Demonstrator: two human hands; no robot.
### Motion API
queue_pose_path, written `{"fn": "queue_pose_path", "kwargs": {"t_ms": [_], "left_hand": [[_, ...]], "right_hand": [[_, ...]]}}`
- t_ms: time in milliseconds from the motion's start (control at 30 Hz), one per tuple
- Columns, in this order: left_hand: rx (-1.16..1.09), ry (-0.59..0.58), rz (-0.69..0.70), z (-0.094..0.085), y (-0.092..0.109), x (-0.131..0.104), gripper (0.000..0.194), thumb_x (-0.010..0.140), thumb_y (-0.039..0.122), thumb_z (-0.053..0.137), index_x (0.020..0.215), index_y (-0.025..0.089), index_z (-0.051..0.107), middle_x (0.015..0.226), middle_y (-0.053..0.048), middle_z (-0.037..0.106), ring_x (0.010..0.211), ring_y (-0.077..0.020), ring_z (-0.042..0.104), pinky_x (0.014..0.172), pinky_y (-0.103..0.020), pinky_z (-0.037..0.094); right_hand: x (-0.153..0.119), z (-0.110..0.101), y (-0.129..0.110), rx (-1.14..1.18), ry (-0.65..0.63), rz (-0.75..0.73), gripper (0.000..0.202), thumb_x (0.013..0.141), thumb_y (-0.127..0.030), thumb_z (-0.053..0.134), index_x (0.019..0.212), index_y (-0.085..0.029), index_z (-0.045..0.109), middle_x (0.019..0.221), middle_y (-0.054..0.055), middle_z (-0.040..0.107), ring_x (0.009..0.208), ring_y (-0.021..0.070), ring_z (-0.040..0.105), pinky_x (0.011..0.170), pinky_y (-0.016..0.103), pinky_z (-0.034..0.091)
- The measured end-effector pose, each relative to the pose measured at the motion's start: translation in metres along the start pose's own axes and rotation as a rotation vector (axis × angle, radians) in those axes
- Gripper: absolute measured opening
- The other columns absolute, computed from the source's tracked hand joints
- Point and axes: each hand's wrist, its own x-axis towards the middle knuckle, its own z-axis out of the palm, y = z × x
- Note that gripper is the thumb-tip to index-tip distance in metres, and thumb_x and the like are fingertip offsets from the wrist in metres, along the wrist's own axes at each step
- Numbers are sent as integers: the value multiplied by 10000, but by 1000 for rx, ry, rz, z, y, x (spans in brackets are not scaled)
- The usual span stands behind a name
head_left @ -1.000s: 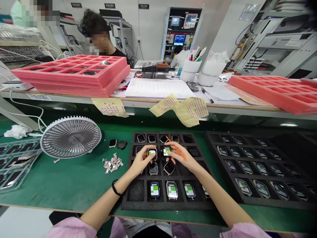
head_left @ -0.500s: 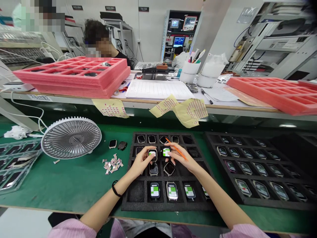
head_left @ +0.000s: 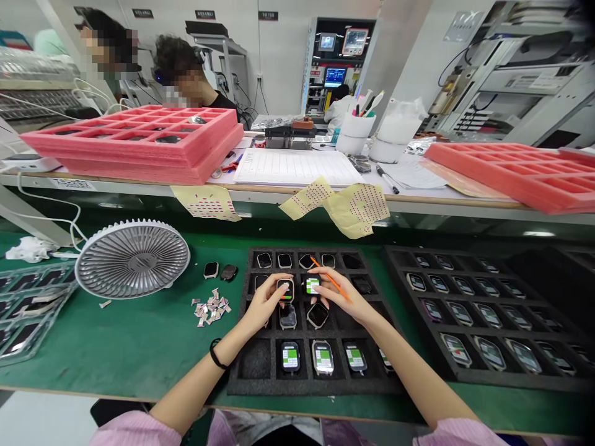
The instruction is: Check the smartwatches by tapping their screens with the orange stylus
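My left hand (head_left: 267,301) grips a square watch (head_left: 285,291) with a lit screen, the thumb on its face. Beside it, my right hand (head_left: 341,292) has its fingers round a second watch (head_left: 312,284) showing green and white; an orange stick (head_left: 331,279) also lies across these fingers. Both hands are over a black foam tray (head_left: 302,389) whose compartments hold several watches. Along the front row, a dark watch (head_left: 290,357) and a silver one (head_left: 323,358) show green and white screens. A tilted watch (head_left: 318,314) with a dark screen sits just below my right fingers.
On the green table (head_left: 153,347) are a round fan (head_left: 134,259), two loose watches (head_left: 220,271) and small pieces (head_left: 211,310). Another black tray (head_left: 469,375) lies right. Red foam trays (head_left: 195,145) stand on the shelf; a person (head_left: 186,71) is behind.
The screen of the watch in my left hand has changed from green and white to mostly dark with coloured bands. The person at the back left has moved. Both hands stay nearly in place.
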Motion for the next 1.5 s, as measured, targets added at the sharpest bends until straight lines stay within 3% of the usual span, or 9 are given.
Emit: {"fn": "queue_pose_path", "kwargs": {"t_ms": [167,567,1233,1500], "left_hand": [[14,9,12,0,2,0,410,834,496,550,1076,166,579,781,-14,595,606,-120,528,489,-204,413],[18,8,-19,-2,-3,0,424,856,480,501,1119,156,576,702,7,544,521,-97,470,451,-204,326],[23,3,-15,-2,-2,0,432,851,473,517,1144,158,562,669,13,524,544,-117,489,462,-212,321],[26,3,-14,-3,-4,1,453,847,473,529,1177,163,537,682,8,534,567,-122,502,459,-206,327]], "right_hand": [[1,-1,1,14,48,11,279,912,-388,517,1121,-207,559,830,35,621,605,143,623,474,240,443],[0,1,-4,17,13,-3,304,882,-334,580,1158,-218,523,1028,70,597,694,157,664,472,226,439],[2,1,-4,76,101,26,269,886,-383,554,1077,-193,576,771,22,626,600,159,641,437,235,415],[1,0,-4,104,99,21,270,886,-378,554,1080,-192,583,802,36,643,619,164,653,443,232,419]]}}
